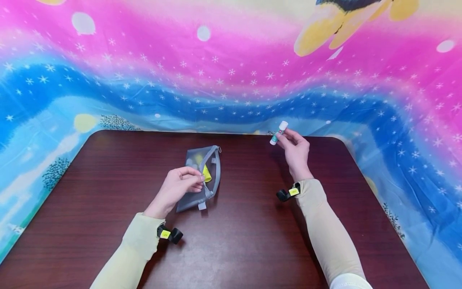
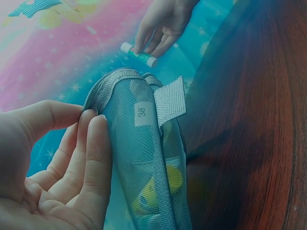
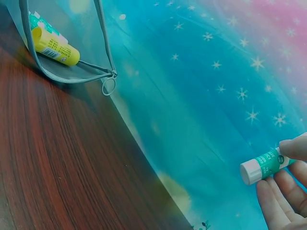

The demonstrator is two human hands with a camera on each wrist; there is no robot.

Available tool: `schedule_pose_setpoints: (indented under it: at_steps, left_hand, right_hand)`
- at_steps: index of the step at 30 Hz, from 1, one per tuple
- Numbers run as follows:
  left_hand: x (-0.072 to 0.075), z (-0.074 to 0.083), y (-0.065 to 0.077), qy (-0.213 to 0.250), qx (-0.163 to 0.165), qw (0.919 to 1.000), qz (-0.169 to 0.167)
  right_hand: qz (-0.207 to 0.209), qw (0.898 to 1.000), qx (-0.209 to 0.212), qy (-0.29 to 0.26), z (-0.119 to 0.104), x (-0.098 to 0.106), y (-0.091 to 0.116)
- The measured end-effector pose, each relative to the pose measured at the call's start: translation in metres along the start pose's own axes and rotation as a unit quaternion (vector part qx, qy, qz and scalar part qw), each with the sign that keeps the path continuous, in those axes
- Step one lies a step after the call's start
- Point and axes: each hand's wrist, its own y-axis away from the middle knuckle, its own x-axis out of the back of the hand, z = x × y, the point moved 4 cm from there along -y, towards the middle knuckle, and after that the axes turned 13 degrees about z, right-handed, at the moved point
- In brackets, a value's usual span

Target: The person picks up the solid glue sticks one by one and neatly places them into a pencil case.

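Observation:
A grey mesh zipper pouch (image 1: 193,198) lies on the table with its mouth spread. My left hand (image 1: 180,184) pinches the near edge of that mouth between thumb and fingers. Inside the pouch, a yellow glue stick (image 3: 55,48) lies beside a green and white one (image 3: 45,24), clearest in the right wrist view. My right hand (image 1: 297,152) is raised above the far right of the table, apart from the pouch. Between its thumb and fingertips it holds a green and white glue stick (image 3: 268,164), tilted, its white cap end up in the head view.
A dark brown wooden table (image 1: 245,241) spreads under both hands. Behind it and along its sides hangs a pink and blue cloth (image 1: 231,80) with snowflakes. A metal ring (image 3: 109,86) hangs from the pouch's zipper end. Black wrist cameras (image 1: 175,236) are strapped to both sleeves.

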Motion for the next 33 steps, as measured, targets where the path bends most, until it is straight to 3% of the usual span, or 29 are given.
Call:
schedule_pose_setpoints:
  at_steps: [33]
  left_hand:
    - [0.001,0.001,0.001,-0.008,-0.001,0.9999,0.007]
  right_hand:
    - [-0.046,0.999,0.016,-0.022,-0.015,-0.017,0.021]
